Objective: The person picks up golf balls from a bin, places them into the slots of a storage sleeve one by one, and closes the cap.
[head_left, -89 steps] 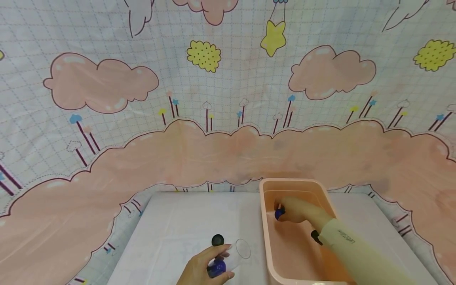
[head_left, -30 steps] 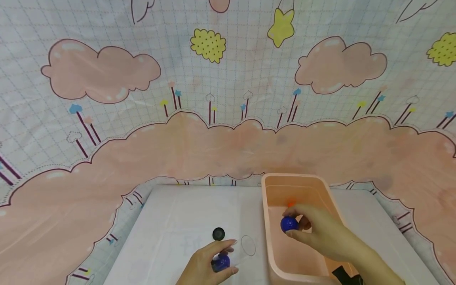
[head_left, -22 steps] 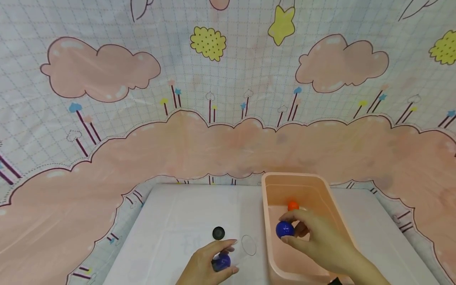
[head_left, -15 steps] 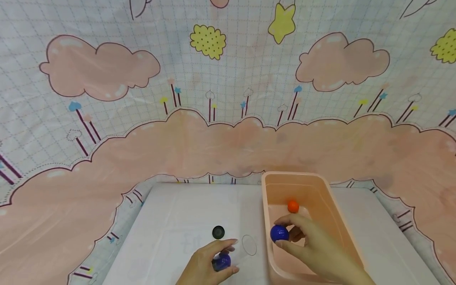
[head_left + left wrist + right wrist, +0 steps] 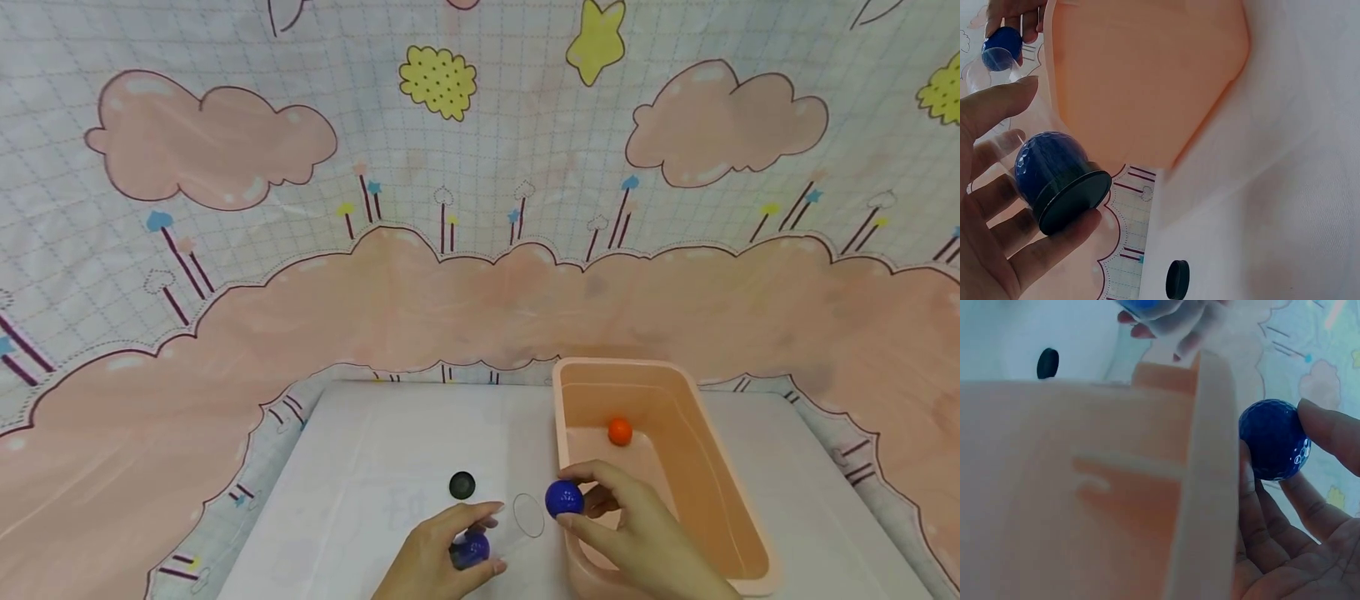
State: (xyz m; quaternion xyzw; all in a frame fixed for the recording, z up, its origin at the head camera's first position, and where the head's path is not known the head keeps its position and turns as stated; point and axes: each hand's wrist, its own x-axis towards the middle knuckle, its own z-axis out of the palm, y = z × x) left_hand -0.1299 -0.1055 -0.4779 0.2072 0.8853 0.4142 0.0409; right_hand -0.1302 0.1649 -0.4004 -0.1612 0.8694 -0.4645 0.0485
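Note:
My left hand [image 5: 427, 554] holds a clear plastic tube [image 5: 507, 533] around its side, its open round end tilted to the right. Inside that tube a blue dimpled golf ball [image 5: 1047, 159] sits against a dark end cap [image 5: 1075, 199], as the left wrist view shows. Between thumb and fingertips, my right hand [image 5: 637, 525] pinches a second blue golf ball [image 5: 564, 498]. This ball is over the left rim of the peach plastic bin [image 5: 735, 492], just right of the tube's mouth and apart from it in the head view.
An orange ball [image 5: 620, 432] lies inside the bin towards its far end. On the white table [image 5: 397, 425], beyond my left hand, lies a loose black round cap [image 5: 462, 485]. A cloud-patterned cloth [image 5: 480, 317] hangs behind.
From deep in the bin, my right hand has brought the blue golf ball up and left to the rim, uncovering the orange ball. My left hand stays nearly still with the tube.

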